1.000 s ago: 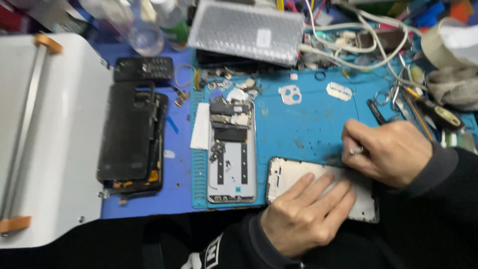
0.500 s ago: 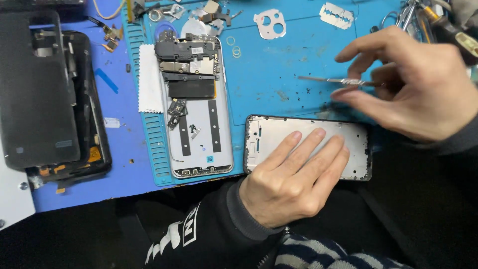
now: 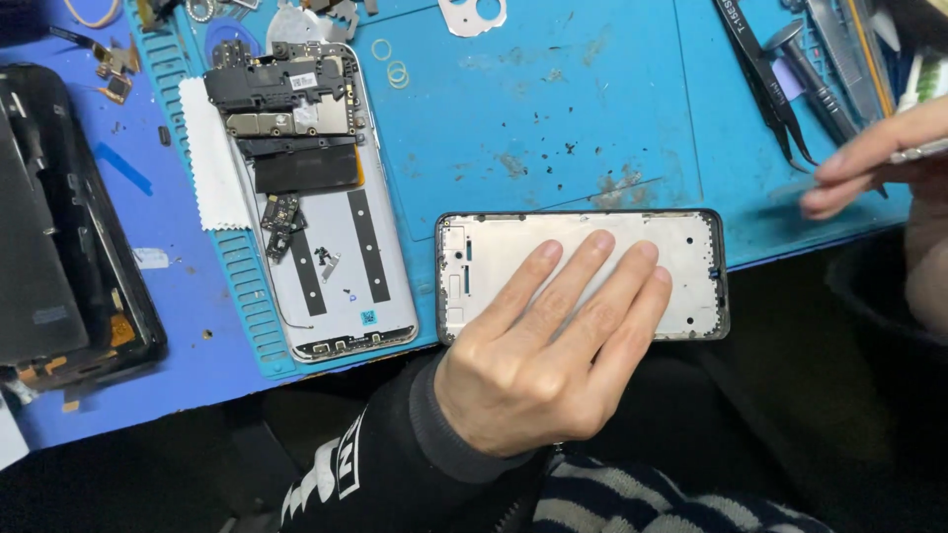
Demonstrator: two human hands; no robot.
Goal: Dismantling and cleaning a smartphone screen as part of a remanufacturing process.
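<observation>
The bare phone frame [image 3: 583,271], lying at the mat's [image 3: 553,128] near edge, is pressed flat by the spread left hand [image 3: 538,360]. A thin metal tool [image 3: 918,151] is pinched in the right hand [image 3: 874,163]; frame work seems underway, and steady aiming is called for.

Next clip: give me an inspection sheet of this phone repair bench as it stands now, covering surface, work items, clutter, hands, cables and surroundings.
Surface: blue repair mat, speckled with dark debris, lying on a darker blue sheet.
Job's things: silver phone frame at the mat's near edge, lying flat; opened phone back to its left with boards and black parts stacked on it.
Clutter: white cloth strip; black tweezers; small rings; a dark disassembled phone at far left.
Grippers: left hand flat on the frame, fingers spread; right hand at the right edge, pinching a thin metal tool.
Cables: nothing seen.
Surroundings: dark sleeve; dark area beyond the bench edge.
</observation>
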